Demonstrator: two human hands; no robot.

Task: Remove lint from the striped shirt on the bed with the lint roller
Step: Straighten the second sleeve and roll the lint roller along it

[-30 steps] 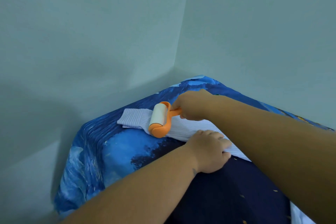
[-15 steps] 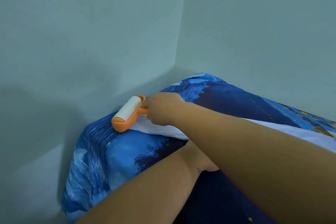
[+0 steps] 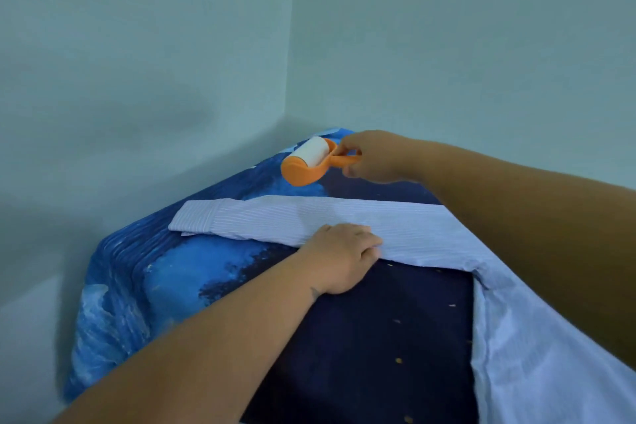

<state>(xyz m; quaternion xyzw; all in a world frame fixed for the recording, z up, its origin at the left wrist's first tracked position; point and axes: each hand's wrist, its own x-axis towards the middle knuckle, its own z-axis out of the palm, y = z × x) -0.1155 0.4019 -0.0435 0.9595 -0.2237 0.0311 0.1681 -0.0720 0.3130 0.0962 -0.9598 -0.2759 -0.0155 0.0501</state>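
The striped shirt [image 3: 430,234] lies on the bed, its long sleeve stretched out flat to the left with the cuff at its end. My left hand [image 3: 340,256] rests on the sleeve's near edge, fingers curled down onto the fabric. My right hand [image 3: 373,157] grips the orange handle of the lint roller [image 3: 309,162], whose white roll points left. The roller is beyond the sleeve, off the shirt, over the far part of the bed; whether it touches the sheet I cannot tell.
The bed [image 3: 165,272] has a blue and dark navy printed sheet and stands in a room corner, with pale green walls [image 3: 137,62] close behind and to the left. Its left corner drops away steeply.
The roller has left the cuff end of the sleeve and gone back and to the right, off the shirt. My left hand, hidden half a second ago, shows again on the sleeve.
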